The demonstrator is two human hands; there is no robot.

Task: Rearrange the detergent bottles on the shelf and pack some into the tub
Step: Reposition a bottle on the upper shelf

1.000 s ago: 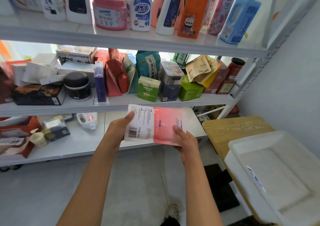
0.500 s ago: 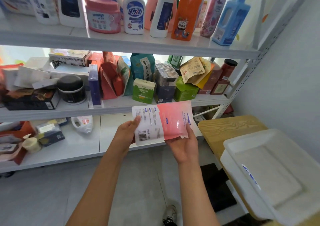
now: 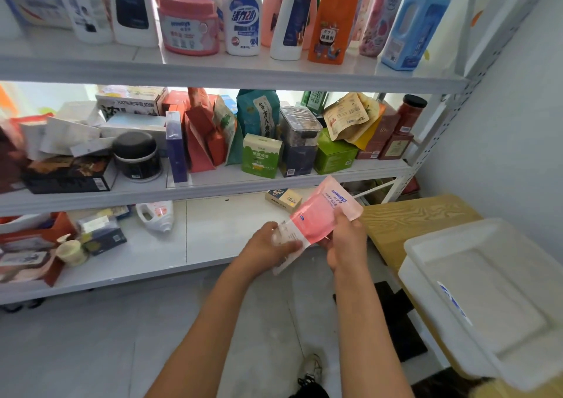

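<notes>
I hold a pink and white detergent refill pouch (image 3: 320, 215) with both hands in front of the lowest shelf. My left hand (image 3: 268, 245) grips its white lower end. My right hand (image 3: 345, 242) grips the pink part from the right side. The pouch is tilted, its top pointing up and to the right. A white tub (image 3: 426, 291) stands at the right on a wooden table (image 3: 405, 218). Several detergent bottles line the top shelf, among them an orange bottle (image 3: 332, 23), a blue bottle (image 3: 417, 26) and a pink jar (image 3: 189, 23).
The middle shelf (image 3: 213, 184) is crowded with boxes, bags and jars. On the lowest shelf lie a white bottle on its side (image 3: 155, 215), a small box (image 3: 283, 199) and clutter at the left. A white wall runs along the right. My shoe (image 3: 310, 367) is on the floor.
The pouch has swung from lying nearly level to a tilt with its top up and to the right, and moved right. My left hand now covers its white end.
</notes>
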